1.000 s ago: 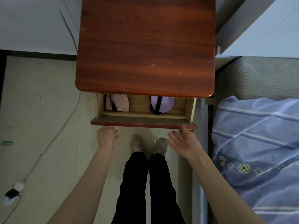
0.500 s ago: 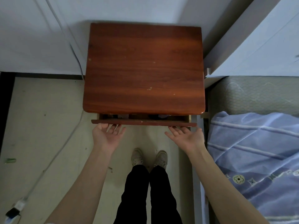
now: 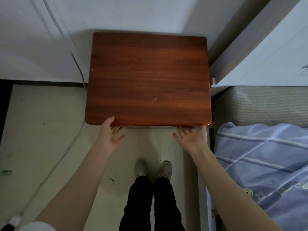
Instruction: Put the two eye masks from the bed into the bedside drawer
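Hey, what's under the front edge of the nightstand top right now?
Both hands' fingers reach under the nightstand front edge: left hand, right hand. Only a thin strip of the drawer front shows between them. The top covers the drawer's inside, so its contents cannot be seen.

Your hands have open floor between them; the nightstand blocks ahead, the bed crowds the right.
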`<state>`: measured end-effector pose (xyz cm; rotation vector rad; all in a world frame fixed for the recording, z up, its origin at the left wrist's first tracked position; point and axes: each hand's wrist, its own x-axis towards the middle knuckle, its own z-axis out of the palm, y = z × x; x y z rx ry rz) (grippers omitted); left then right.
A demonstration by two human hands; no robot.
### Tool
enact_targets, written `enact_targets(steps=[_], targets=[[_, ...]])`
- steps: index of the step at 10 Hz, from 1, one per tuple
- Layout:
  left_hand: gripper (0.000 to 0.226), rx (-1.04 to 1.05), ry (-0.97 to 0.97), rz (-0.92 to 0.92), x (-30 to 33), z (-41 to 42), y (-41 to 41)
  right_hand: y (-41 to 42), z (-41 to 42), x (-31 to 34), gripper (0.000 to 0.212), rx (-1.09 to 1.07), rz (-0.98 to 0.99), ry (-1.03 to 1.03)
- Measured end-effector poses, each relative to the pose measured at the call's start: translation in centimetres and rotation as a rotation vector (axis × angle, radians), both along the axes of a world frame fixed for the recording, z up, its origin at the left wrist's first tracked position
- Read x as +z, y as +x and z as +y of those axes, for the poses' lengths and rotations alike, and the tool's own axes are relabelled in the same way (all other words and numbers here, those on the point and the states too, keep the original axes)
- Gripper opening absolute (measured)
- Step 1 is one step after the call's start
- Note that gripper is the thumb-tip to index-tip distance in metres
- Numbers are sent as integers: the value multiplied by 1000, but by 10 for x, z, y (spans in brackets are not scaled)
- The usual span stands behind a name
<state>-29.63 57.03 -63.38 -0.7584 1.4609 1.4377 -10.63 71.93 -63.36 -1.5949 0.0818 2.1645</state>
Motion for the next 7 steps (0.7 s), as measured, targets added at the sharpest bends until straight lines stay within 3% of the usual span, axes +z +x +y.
enact_targets(steps=[1, 2, 3, 4, 5, 6, 7], targets=[[54, -321, -311, 319, 3, -15, 14, 8, 3, 16, 60, 263, -153, 80], [54, -715, -489, 1013, 8, -22, 23, 10, 2, 31, 38, 692, -534, 398], [63, -1258, -554, 1292, 7, -1, 10, 13, 7, 29, 39, 1236, -1079, 1173], [74, -1588, -594, 1267, -4, 24, -10, 9, 30, 20, 57, 1586, -1187, 1460], [82, -1707, -585, 1167, -12, 35, -25, 1, 43, 9, 65, 1820, -1145, 1347], [84, -1744, -590, 1099, -15, 36, -30, -12, 40, 11, 66, 1862, -1108, 1249], [83, -1746, -575, 1088, -15, 38, -29, -30, 43, 33, 57, 1551, -1034, 1453]])
